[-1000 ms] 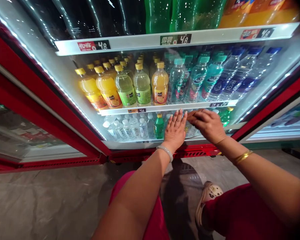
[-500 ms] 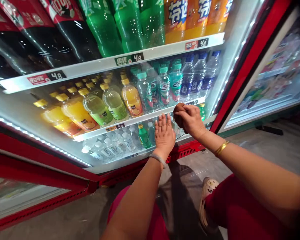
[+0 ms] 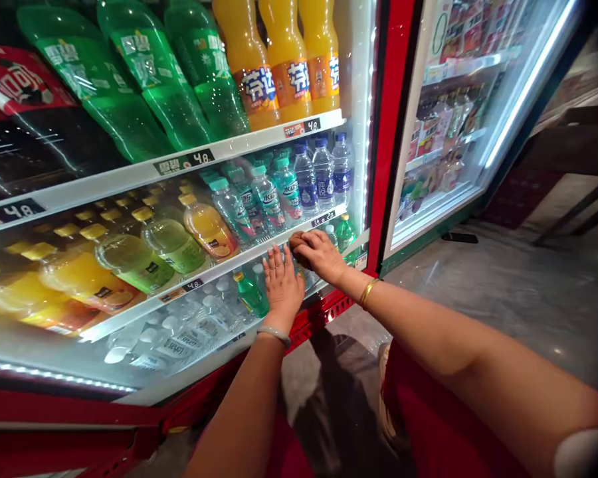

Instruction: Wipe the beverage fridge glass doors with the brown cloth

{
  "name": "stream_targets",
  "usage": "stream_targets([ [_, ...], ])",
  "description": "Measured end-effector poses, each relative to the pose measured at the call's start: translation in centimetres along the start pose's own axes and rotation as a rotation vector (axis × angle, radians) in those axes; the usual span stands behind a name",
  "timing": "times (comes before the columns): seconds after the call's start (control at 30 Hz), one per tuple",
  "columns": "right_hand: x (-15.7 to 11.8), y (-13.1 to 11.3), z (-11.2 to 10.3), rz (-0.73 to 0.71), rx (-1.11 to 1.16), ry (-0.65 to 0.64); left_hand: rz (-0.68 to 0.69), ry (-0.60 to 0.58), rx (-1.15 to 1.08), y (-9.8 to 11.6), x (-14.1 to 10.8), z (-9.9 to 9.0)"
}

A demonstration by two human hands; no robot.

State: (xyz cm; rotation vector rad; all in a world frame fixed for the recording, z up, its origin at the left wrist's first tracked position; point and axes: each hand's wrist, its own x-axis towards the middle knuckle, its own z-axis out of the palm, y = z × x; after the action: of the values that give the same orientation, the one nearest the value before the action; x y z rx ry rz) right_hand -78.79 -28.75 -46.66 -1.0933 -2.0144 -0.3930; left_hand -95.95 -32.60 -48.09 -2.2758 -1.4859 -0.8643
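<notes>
My left hand (image 3: 283,289) lies flat with its fingers stretched out against the glass door (image 3: 259,40) of a lit drinks fridge. Closed around a crumpled brown wad, which looks like a cloth (image 3: 297,244), my right hand (image 3: 325,255) presses close to the glass just right of the left hand. Both hands are level with the lower shelf edge (image 3: 252,255). Behind the glass, a green bottle (image 3: 252,293) stands left of my left hand, and another green bottle (image 3: 345,231) is right of my right hand. Part of the cloth is hidden by my fingers.
Large cola (image 3: 30,86), green soda (image 3: 144,86) and orange soda bottles (image 3: 259,73) fill the upper shelf. Juice bottles (image 3: 94,272) and water bottles (image 3: 323,172) stand below. A red frame (image 3: 391,133) borders a second fridge (image 3: 443,133). Grey floor (image 3: 428,285) lies underneath.
The view has turned right, so the fridge shifts left and more of the second fridge shows. My right hand with the cloth has moved slightly down and left; my left hand stays flat.
</notes>
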Motion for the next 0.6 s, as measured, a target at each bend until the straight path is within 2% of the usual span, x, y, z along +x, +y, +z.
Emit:
stream_targets([
  [0.13, -0.1, -0.3, -0.2, -0.002, 0.022, -0.022, -0.002, -0.004, -0.038, 1.1, 0.7, 0.5],
  [0.3, 0.4, 1.3, -1.4, 0.082, 0.031, 0.016, 0.005, 0.021, -0.050, 2.4, 1.3, 0.6],
  [0.47, -0.3, 1.9, -1.5, 0.088, 0.064, -0.024, 0.048, -0.049, -0.043, 3.3, 0.9, 1.3],
  [0.6, 0.0, 2.4, -2.1, 0.134, 0.087, -0.020, 0.068, -0.084, -0.035, 4.2, 1.9, 1.4],
])
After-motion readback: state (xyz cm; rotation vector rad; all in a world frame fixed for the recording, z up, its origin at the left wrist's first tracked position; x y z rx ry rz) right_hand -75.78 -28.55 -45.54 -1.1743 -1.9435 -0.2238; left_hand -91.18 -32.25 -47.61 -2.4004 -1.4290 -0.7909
